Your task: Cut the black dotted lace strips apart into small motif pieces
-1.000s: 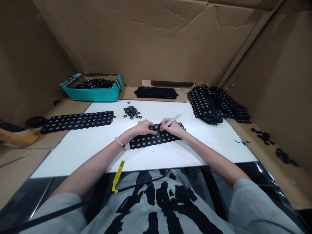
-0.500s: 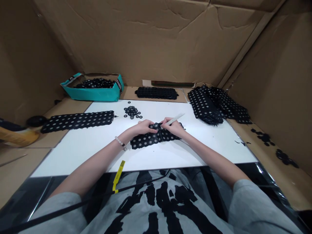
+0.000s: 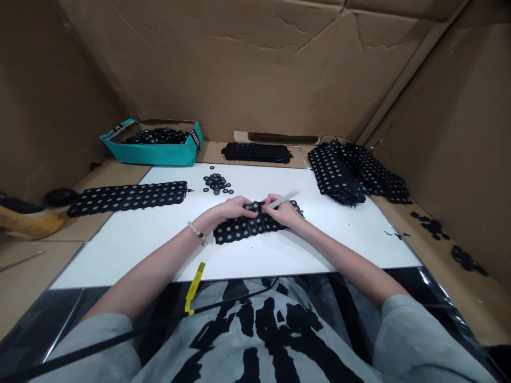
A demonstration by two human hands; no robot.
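A black lace stack blocks the right hand's way forward.

The single camera rides on the person's head, close above them, facing forward and tipped down. From up there it takes in their grey shirt at the bottom edge, the left hand and right hand mid-frame, the white-topped counter, and a cardboard wall beyond.

White pen tip hidden by hands
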